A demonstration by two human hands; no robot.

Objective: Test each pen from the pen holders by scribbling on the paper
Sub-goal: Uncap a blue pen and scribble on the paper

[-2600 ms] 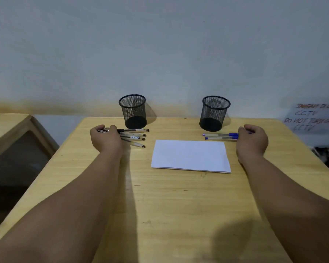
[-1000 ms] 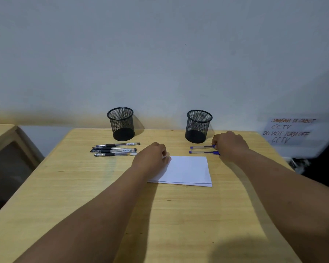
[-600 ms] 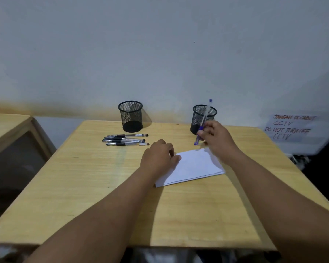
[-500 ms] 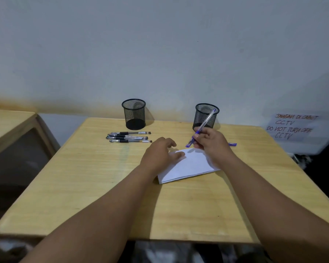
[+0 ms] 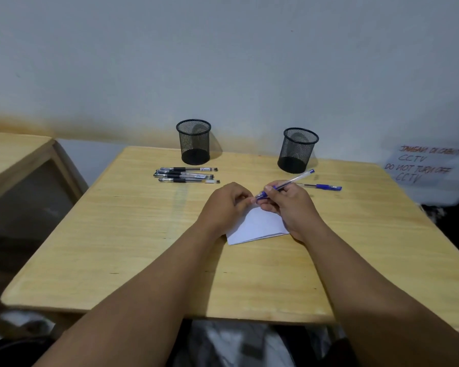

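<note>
My right hand [image 5: 289, 205] grips a blue pen [image 5: 294, 179] that slants up to the right above the white paper [image 5: 260, 225]. My left hand [image 5: 227, 205] rests on the paper's left part, and its fingertips touch the capped end of that pen. A second blue pen [image 5: 321, 186] lies on the table to the right of my hands. Several black pens [image 5: 187, 175] lie side by side in front of the left mesh holder [image 5: 193, 141]. The right mesh holder [image 5: 297, 150] stands behind my right hand. Both holders look empty.
The wooden table [image 5: 133, 234] ends close to my body. Another wooden table [image 5: 13, 154] stands at the left across a gap. A handwritten CCTV notice [image 5: 427, 165] hangs at the right, with the wall right behind the holders.
My right hand picked one blue pen off the table and brought it over the paper. My left hand left the black pens, slid onto the paper and now touches the pen's end.
</note>
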